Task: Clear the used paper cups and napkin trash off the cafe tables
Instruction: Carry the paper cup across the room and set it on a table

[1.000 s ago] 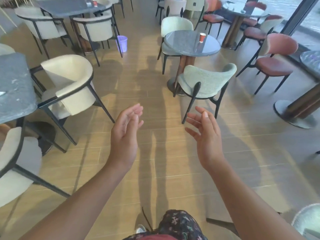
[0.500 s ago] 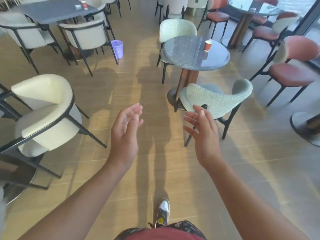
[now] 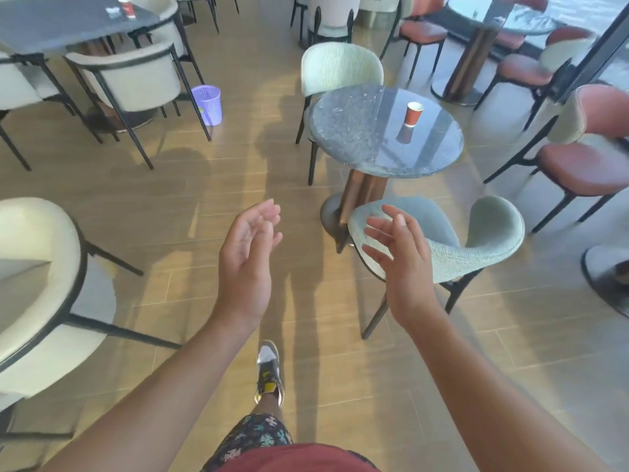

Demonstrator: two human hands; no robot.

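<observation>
A red paper cup [image 3: 413, 114] stands upright on the round dark stone table [image 3: 357, 131] ahead and to the right. Another red cup [image 3: 126, 7] and a crumpled white napkin [image 3: 112, 10] lie on the grey rectangular table [image 3: 51, 25] at the far left. My left hand [image 3: 246, 260] and my right hand [image 3: 401, 264] are held out in front of me, palms facing each other, fingers relaxed, holding nothing. Both are well short of the round table.
A pale green chair [image 3: 452, 247] stands between my right hand and the round table. A purple mesh waste basket [image 3: 207, 104] sits on the wooden floor at left centre. Cream armchairs [image 3: 41, 284] line the left, red chairs [image 3: 585, 158] the right.
I have walked forward: the round table with the cup and the green chair are closer and larger. Both hands keep the same open pose.
</observation>
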